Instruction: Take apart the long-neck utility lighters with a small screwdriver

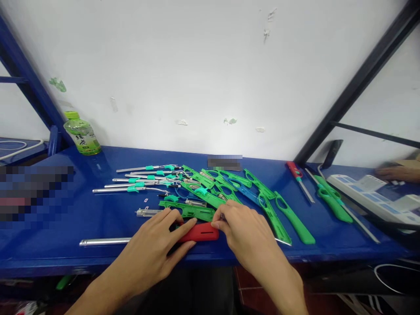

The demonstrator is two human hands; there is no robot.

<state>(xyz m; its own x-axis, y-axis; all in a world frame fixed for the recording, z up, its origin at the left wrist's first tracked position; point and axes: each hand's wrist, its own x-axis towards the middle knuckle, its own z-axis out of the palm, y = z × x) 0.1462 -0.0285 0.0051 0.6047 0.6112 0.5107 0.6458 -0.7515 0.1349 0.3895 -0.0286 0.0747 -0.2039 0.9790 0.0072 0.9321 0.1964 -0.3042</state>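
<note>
A red-handled stick lighter [205, 232] lies near the front edge of the blue table, its silver tube pointing left. My left hand [159, 240] is closed round the middle of it, thumb in front and fingers behind. At the handle's right end, my right hand [246, 229] pinches with thumb and forefinger; a small dark bit shows between its fingers, too hidden to name. Just behind the hands lie green lighter handle shells [205, 213], several with metal parts inside. To their left are metal tubes [120, 187] with teal triggers and white wires.
A green-capped drink bottle [83, 135] stands at the back left by the white wall. On the right are another red lighter [297, 173], green lighters [334, 203] and a white power strip [370, 197]. Another person's hand [398, 173] shows at the far right.
</note>
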